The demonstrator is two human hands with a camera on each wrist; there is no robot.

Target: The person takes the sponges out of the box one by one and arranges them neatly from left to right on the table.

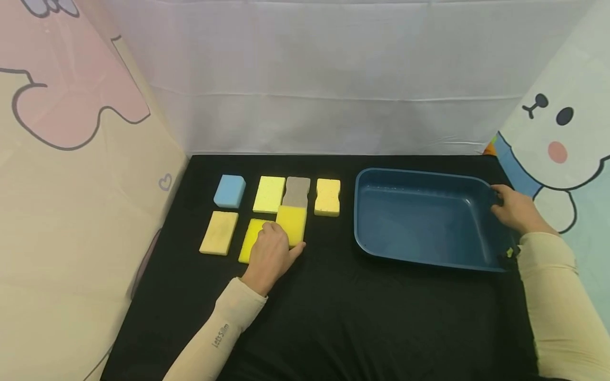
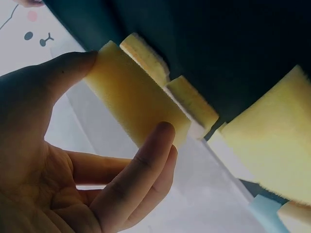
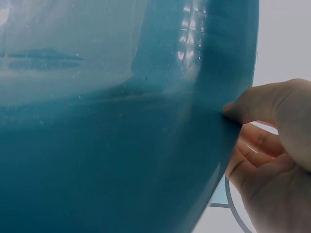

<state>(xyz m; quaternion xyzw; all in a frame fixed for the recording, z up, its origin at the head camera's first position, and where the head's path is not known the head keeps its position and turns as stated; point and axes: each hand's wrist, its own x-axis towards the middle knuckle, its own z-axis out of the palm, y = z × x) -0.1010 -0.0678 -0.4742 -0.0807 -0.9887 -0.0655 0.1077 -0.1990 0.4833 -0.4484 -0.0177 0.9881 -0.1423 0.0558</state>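
Note:
My left hand [image 1: 270, 255] pinches a yellow sponge [image 1: 292, 225] between thumb and fingers. In the left wrist view this sponge [image 2: 138, 94] is seen edge-on, with the thumb at one end and fingertips at the other. A second bright yellow sponge [image 1: 250, 241] lies beside and partly behind the hand. Just beyond the held sponge is a grey sponge [image 1: 296, 191] with notched sides. At the right, my right hand [image 1: 517, 210] grips the right rim of a blue rectangular tub [image 1: 419, 258]; in the right wrist view the thumb lies on the inner side of the tub wall [image 3: 214, 121].
Around the left hand lie a blue sponge [image 1: 230, 191], a pale yellow sponge [image 1: 269, 194], a notched light-orange sponge [image 1: 327, 197] and a beige sponge [image 1: 218, 233]. All rest on a black tablecloth [image 1: 362, 317]. A white curtain [image 1: 333, 79] hangs along the back edge.

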